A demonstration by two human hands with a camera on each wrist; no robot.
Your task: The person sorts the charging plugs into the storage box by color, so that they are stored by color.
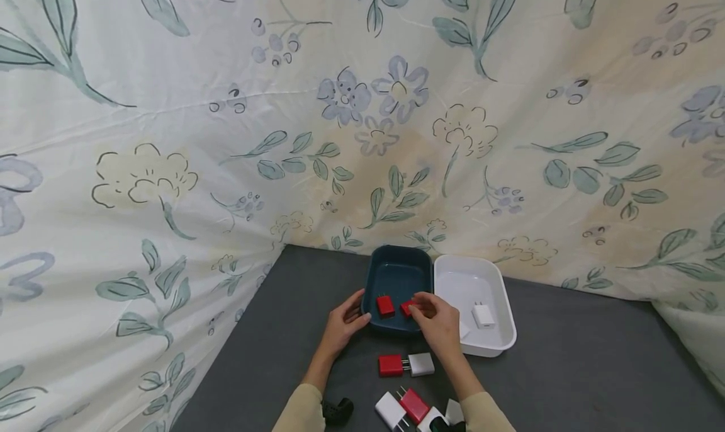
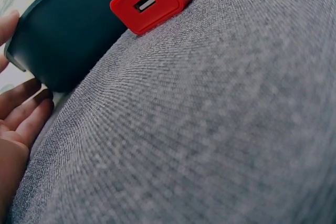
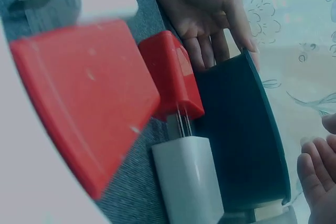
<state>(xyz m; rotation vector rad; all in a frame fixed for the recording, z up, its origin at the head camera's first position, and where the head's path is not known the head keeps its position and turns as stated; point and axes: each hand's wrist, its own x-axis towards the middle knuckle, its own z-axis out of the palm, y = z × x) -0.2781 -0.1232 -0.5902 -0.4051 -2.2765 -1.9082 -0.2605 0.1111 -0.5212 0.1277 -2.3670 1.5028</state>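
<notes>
A dark teal tray (image 1: 399, 271) stands toward the back of the table, and my left hand (image 1: 342, 325) grips its near left corner, thumb by the rim. In the right wrist view that hand (image 3: 205, 17) has its fingers against the tray's outer wall. My right hand (image 1: 438, 322) pinches a red plug charger (image 1: 406, 308) over the near right part of the tray; the fingers partly cover it. Beside it, another red charger (image 1: 386, 306) lies inside the tray with its prongs pointing away.
Right of the teal tray stands a white tray (image 1: 504, 331) with a white charger (image 1: 483, 316) inside. In front, a red charger (image 1: 390, 365) and a white one (image 1: 421, 364) lie prong to prong. Several more red and white chargers (image 1: 415, 405) lie between the forearms. Flowered cloth (image 1: 362, 136) hangs behind.
</notes>
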